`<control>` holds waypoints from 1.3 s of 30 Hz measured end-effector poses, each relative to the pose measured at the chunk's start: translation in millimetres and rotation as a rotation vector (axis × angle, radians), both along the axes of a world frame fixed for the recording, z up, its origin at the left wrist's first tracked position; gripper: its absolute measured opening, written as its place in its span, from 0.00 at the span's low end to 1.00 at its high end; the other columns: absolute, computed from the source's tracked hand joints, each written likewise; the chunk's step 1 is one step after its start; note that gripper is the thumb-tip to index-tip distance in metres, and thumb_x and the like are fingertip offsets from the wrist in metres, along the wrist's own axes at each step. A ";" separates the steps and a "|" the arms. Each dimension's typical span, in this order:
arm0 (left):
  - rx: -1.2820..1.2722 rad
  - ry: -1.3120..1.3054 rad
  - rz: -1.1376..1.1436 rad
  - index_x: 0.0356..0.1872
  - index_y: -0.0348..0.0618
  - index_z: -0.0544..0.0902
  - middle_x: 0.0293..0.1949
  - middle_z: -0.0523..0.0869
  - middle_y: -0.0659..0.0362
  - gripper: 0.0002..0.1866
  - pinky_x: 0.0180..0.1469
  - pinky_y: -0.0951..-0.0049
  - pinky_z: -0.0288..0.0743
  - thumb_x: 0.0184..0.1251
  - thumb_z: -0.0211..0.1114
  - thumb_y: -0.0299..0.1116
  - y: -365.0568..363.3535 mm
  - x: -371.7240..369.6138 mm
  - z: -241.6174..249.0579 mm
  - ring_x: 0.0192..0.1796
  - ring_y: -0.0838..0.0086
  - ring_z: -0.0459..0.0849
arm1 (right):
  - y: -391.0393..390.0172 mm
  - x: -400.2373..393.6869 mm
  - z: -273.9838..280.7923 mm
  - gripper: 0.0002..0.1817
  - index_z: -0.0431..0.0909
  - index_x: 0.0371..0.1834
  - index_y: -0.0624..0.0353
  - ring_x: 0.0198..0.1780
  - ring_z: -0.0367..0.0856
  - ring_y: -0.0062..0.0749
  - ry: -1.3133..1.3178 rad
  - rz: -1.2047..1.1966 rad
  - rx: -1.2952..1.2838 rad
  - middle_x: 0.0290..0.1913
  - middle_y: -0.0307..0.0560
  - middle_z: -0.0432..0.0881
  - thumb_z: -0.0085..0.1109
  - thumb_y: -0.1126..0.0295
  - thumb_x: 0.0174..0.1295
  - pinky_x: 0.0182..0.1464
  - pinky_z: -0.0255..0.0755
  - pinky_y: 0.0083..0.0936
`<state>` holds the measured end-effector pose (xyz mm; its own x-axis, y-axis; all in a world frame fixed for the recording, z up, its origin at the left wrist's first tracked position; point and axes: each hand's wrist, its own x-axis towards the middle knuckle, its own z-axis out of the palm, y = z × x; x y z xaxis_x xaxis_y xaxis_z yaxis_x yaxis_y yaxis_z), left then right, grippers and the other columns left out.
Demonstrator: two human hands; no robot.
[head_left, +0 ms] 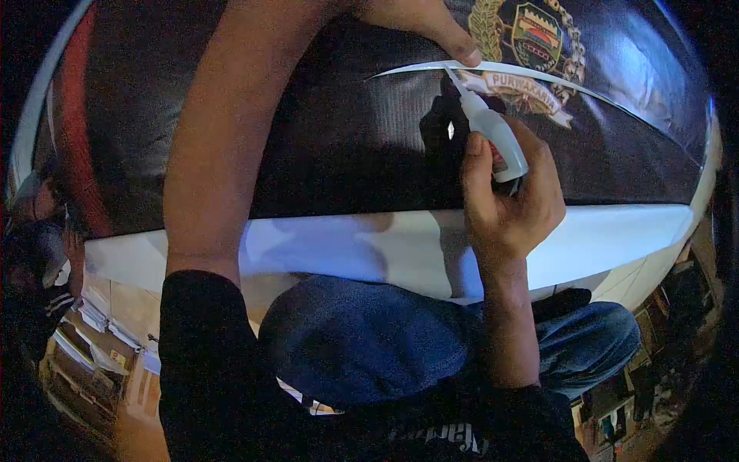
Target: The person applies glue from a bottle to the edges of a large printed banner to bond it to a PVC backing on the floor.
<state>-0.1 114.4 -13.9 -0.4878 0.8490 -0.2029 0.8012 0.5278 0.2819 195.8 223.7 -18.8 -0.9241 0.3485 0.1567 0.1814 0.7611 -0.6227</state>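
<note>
- Where the head view runs out at its top edge, most of the left hand (pixel 419 15) is cut off; its thumb presses on the pale strip (pixel 531 75), and I cannot tell how its other fingers stand.
- The right hand (pixel 517 202) pinches a small bottle (pixel 504 146) between thumb and fingers, which hide part of its body and its red marking.
- The bottle is smooth, whitish and see-through-looking, tilted with its tapered nozzle (pixel 456 83) up and to the left; the tip is at the strip, though whether it touches is hard to make out. How much is inside cannot be told.
- Thin and curved, the strip crosses a dark, finely ribbed sheet (pixel 331 154) and runs over the printed crest (pixel 537 37), whose top is cut off; the scroll below reads roughly "PURWAKARTA".
- Shadows blur the sheet beside the nozzle.
- A smooth white band (pixel 308 246) borders the sheet's near side, above bent knees in blue denim (pixel 369 339).
- At the far left, another person (pixel 38 246) is mostly lost in darkness, near the sheet's edge.
</note>
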 end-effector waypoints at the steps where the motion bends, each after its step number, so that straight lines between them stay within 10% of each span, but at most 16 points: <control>1: -0.007 0.023 0.003 0.76 0.50 0.42 0.74 0.36 0.37 0.64 0.73 0.43 0.24 0.43 0.64 0.72 0.0 2.0 0.6 0.77 0.48 0.32 | 0.5 0.6 -0.1 0.14 0.80 0.43 0.61 0.32 0.84 0.30 -0.004 -0.015 -0.009 0.33 0.48 0.84 0.68 0.69 0.55 0.37 0.76 0.24; 36: -0.074 0.032 0.002 0.75 0.48 0.39 0.74 0.35 0.37 0.62 0.73 0.41 0.24 0.48 0.59 0.73 1.0 2.5 -17.2 0.76 0.47 0.29 | 8.8 3.6 -7.2 0.13 0.81 0.41 0.60 0.29 0.81 0.32 0.050 -0.089 -0.004 0.30 0.44 0.82 0.69 0.70 0.53 0.34 0.75 0.25; 39: 0.187 0.719 -0.047 0.76 0.49 0.38 0.74 0.35 0.37 0.62 0.73 0.42 0.23 0.48 0.59 0.72 -0.4 -2.8 -53.8 0.76 0.47 0.29 | 9.0 5.4 -9.4 0.13 0.81 0.41 0.60 0.29 0.82 0.32 0.051 -0.086 -0.023 0.30 0.44 0.82 0.69 0.69 0.54 0.34 0.75 0.25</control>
